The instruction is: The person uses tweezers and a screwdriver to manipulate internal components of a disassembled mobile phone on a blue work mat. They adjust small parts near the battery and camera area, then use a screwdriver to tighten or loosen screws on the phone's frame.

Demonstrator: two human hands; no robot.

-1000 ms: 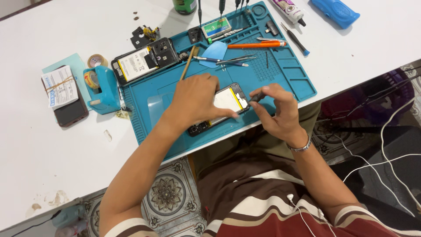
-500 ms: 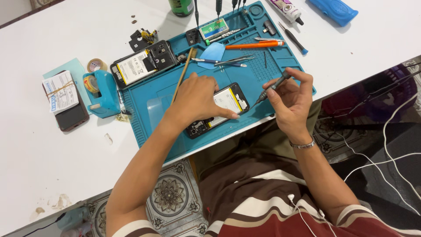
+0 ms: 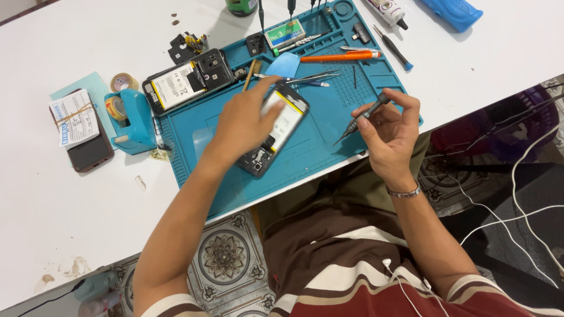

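Left hand (image 3: 244, 120) steadies opened phone (image 3: 275, 132); right hand (image 3: 390, 132) holds screwdriver (image 3: 359, 120).

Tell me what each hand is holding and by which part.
Right hand holds a small screwdriver by its upper handle; left hand presses flat on the opened phone.

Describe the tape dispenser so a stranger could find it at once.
Start at the blue mat on the white table and go to its left edge. The tape dispenser stands there, beside a dark phone. It is the only upright blue block, holding a tape roll.
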